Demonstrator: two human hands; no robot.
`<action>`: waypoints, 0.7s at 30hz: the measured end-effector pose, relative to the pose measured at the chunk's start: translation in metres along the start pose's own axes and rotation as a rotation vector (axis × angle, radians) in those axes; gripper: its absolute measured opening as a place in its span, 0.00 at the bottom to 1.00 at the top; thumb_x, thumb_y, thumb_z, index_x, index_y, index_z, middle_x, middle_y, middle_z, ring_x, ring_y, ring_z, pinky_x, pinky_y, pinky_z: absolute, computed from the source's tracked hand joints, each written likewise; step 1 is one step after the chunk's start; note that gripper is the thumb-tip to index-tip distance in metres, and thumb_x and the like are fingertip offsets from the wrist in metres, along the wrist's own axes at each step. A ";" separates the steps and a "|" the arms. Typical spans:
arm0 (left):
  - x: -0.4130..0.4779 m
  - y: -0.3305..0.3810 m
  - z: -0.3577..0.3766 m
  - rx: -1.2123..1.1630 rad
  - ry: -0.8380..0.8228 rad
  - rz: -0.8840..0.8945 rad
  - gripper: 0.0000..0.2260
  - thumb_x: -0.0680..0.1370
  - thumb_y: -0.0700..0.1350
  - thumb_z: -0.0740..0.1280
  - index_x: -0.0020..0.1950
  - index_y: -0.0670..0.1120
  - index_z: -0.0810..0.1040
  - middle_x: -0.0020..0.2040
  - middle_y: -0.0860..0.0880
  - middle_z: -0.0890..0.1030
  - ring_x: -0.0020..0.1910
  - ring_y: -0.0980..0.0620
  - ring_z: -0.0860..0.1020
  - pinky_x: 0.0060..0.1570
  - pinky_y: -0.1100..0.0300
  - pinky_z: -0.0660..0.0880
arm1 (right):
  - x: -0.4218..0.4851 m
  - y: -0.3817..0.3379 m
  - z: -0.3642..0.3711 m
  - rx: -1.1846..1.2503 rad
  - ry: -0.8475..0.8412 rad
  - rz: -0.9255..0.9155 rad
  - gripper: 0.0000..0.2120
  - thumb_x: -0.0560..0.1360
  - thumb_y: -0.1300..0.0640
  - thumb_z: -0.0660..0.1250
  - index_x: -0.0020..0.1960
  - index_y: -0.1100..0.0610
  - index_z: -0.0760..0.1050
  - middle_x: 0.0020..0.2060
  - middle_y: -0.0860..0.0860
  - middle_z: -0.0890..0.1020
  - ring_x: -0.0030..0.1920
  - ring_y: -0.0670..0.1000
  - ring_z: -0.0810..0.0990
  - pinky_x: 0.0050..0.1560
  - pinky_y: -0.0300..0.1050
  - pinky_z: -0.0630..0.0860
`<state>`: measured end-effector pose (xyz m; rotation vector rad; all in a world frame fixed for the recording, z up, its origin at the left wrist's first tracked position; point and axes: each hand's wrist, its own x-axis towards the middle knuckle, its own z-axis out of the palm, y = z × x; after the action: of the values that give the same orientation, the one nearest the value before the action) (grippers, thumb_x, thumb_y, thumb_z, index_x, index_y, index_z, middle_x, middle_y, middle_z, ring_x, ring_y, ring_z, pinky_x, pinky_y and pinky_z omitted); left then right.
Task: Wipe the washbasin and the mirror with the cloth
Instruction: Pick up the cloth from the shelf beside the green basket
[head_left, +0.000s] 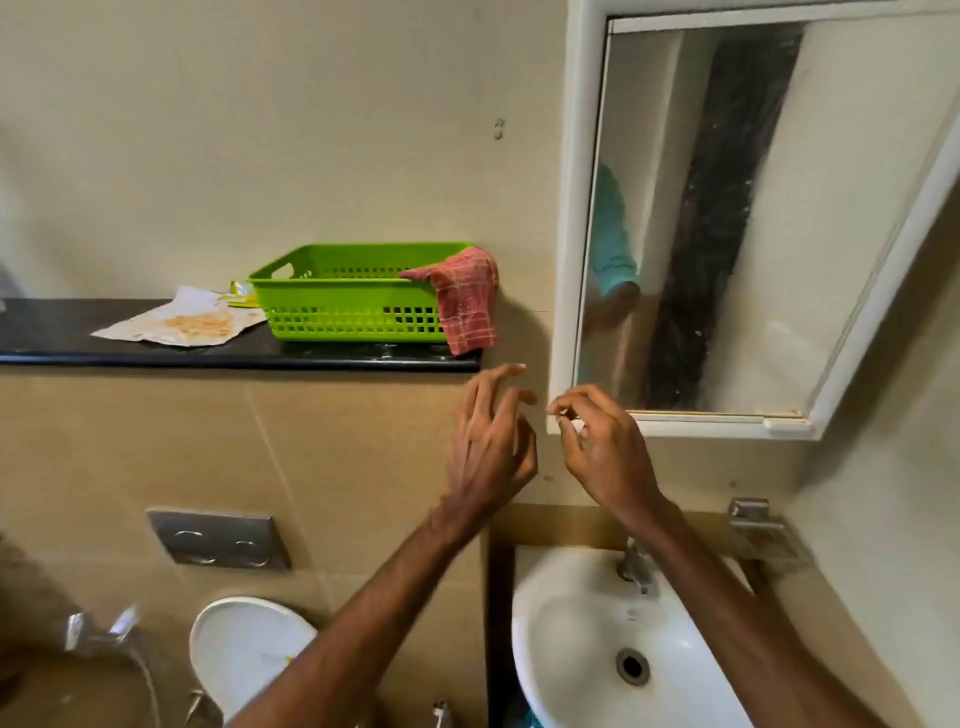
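A red checked cloth (466, 301) hangs over the right corner of a green plastic basket (337, 301) on a black shelf (156, 358). The white washbasin (582, 649) with its tap (636, 564) lies at the bottom right. Above it a white-framed mirror (717, 223) is fixed to the wall. Both of my hands are raised in front of the wall between shelf and mirror. My left hand (491, 441) has its fingers spread, just below the shelf's right end and the cloth. My right hand (602, 441) is at the mirror's lower left corner, fingers curled loosely, holding nothing.
Crumpled paper with crumbs (182, 325) lies on the shelf left of the basket. A metal flush plate (221, 538) sits in the tiled wall, with a white toilet lid (244, 649) below. A metal soap holder (758, 525) is on the wall right of the tap.
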<state>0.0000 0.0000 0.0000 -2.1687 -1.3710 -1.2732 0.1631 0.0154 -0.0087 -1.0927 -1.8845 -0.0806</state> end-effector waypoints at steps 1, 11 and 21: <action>0.004 -0.008 -0.007 0.013 0.029 0.001 0.14 0.71 0.37 0.67 0.56 0.42 0.80 0.67 0.43 0.75 0.67 0.43 0.73 0.67 0.50 0.71 | 0.007 -0.002 0.006 0.035 0.002 -0.014 0.09 0.79 0.66 0.70 0.55 0.55 0.81 0.53 0.50 0.80 0.51 0.49 0.81 0.50 0.49 0.83; 0.069 -0.084 -0.070 0.218 0.262 -0.087 0.18 0.73 0.38 0.66 0.63 0.40 0.77 0.67 0.43 0.75 0.68 0.45 0.72 0.70 0.52 0.68 | 0.111 -0.064 0.042 0.165 0.098 -0.018 0.20 0.77 0.54 0.74 0.65 0.58 0.75 0.62 0.53 0.77 0.61 0.53 0.79 0.62 0.53 0.81; 0.096 -0.118 -0.065 0.357 0.171 -0.113 0.17 0.80 0.46 0.59 0.65 0.42 0.77 0.63 0.46 0.79 0.64 0.47 0.76 0.74 0.49 0.64 | 0.145 -0.085 0.049 0.063 0.141 0.015 0.32 0.71 0.45 0.78 0.70 0.55 0.72 0.65 0.53 0.76 0.63 0.53 0.78 0.62 0.49 0.80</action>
<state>-0.1168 0.0765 0.0888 -1.7270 -1.5321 -1.1197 0.0435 0.0814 0.1012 -1.0313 -1.7413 -0.0868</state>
